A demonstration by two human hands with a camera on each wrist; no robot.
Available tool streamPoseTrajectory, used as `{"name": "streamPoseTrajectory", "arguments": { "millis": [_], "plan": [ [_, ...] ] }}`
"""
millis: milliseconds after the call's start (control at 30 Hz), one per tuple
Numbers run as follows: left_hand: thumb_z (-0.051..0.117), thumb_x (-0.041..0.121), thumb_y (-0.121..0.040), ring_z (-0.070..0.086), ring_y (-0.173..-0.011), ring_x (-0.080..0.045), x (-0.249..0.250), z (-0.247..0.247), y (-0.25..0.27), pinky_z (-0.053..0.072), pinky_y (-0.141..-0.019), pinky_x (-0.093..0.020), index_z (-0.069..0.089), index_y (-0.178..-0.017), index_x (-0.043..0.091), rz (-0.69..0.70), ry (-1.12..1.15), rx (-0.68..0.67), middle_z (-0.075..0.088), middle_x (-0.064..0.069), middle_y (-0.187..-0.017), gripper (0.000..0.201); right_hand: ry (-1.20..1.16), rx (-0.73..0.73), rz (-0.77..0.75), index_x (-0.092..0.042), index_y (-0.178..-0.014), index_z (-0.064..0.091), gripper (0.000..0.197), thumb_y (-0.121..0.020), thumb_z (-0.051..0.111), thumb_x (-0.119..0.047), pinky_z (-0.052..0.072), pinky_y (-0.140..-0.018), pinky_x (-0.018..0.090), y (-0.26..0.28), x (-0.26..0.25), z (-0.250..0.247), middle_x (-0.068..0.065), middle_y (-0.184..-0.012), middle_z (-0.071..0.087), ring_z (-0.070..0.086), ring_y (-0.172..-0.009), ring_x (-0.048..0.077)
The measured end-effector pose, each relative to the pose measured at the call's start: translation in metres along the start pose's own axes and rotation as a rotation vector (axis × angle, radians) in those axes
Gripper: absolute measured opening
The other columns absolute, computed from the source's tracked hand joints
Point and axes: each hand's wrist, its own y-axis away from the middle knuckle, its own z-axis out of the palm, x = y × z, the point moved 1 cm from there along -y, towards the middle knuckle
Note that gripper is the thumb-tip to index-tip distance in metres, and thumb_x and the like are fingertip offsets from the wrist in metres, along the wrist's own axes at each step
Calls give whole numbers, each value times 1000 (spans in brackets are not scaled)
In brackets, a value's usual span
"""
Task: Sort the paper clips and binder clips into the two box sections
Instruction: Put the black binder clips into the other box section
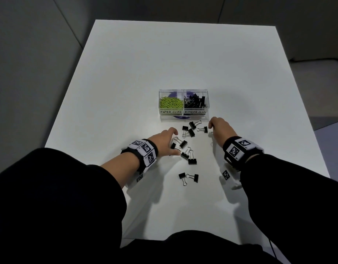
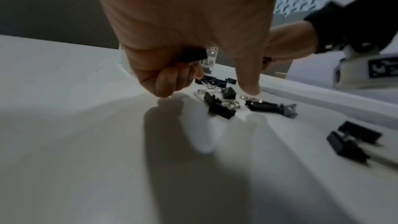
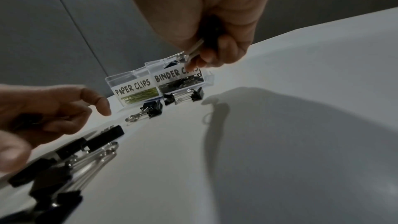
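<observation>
A clear two-section box (image 1: 183, 116) stands mid-table, labelled PAPER CLIPS and BINDER CLIPS. Green paper clips (image 1: 171, 102) fill its left section and black binder clips (image 1: 196, 101) its right. Several loose binder clips (image 1: 191, 130) lie on the table in front of it. My left hand (image 1: 167, 137) hovers at the left of that scatter. Its curled fingers grip a black binder clip (image 2: 192, 55), and one straight finger (image 2: 248, 83) touches down by a clip's wire handle. My right hand (image 1: 219, 126) is just right of the scatter, curled round a binder clip (image 3: 197, 47) whose silver handle sticks out.
The white table (image 1: 183, 54) stretches bare behind the box, its right edge (image 1: 305, 111) close to my right hand. Two more binder clips (image 1: 189, 177) lie nearer to me, between my forearms. Marker-covered bands sit on both wrists.
</observation>
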Motion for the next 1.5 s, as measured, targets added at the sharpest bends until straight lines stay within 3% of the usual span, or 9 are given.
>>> {"name": "streamPoseTrajectory", "arguments": {
  "millis": [133,367,600,833,1000,1100,1267,1400,1500],
  "plan": [
    [53,33,-91,57,-101,-31,1,10,-4,46,-86,-38,31,-131,14,9,-156,-26,48,-14,-125,49,156,-95,12,-20,-131,38,41,-93,47,-33,47,-84,39,-2,-6,3,13,-130,42,60,-99,35],
    [43,4,-93,58,-89,-33,-3,15,-8,46,-71,-39,37,-122,4,38,-387,-3,47,-16,-116,30,232,-101,-45,-7,-109,51,25,-93,51,-26,47,-83,40,-6,-10,11,15,-117,49,59,-94,35],
    [33,13,-96,57,-94,-33,-8,0,-8,43,-78,-37,51,-105,3,31,-191,72,53,-16,-109,22,195,-193,-20,-3,-102,50,16,-92,46,-15,43,-80,39,-8,-9,10,19,-116,51,56,-93,34],
    [35,25,-95,52,-90,-27,-25,-24,2,41,-78,-34,50,-105,8,-22,-228,141,54,-12,-110,24,222,-171,-113,-14,-88,41,7,-91,46,-9,34,-65,32,-3,-16,0,10,-86,53,48,-75,25],
    [33,52,-94,52,-81,-23,-32,-21,5,39,-71,-31,49,-84,14,-112,-241,83,51,-1,-87,42,278,-198,-89,-12,-106,46,32,-92,43,-41,42,-71,33,-2,-22,5,4,-95,52,56,-85,26],
    [22,46,-99,58,-87,-27,-30,-20,4,42,-75,-32,51,-77,13,-126,-198,116,60,-8,-89,49,440,-257,-132,-14,-107,45,48,-84,52,-56,41,-69,31,6,-19,7,1,-91,52,57,-85,25],
    [30,20,-99,59,-96,-32,-29,-14,-1,44,-80,-35,46,-119,12,-104,-109,127,63,-15,-108,27,463,-219,-151,-11,-110,48,24,-93,47,-29,43,-73,34,16,-15,19,9,-106,63,60,-95,30],
    [39,15,-94,58,-102,-32,-25,-11,-5,45,-85,-36,54,-111,9,-134,-128,104,61,-14,-114,23,438,-217,-114,-7,-111,47,25,-91,45,-21,45,-74,36,18,-15,23,13,-110,59,60,-95,32],
    [41,38,-96,59,-87,-28,-19,-9,-3,47,-77,-36,55,-91,6,-153,-190,129,61,-8,-91,35,381,-228,-58,-3,-112,48,28,-91,48,-21,46,-79,40,19,-14,23,15,-118,49,59,-98,35]
  ]
}}
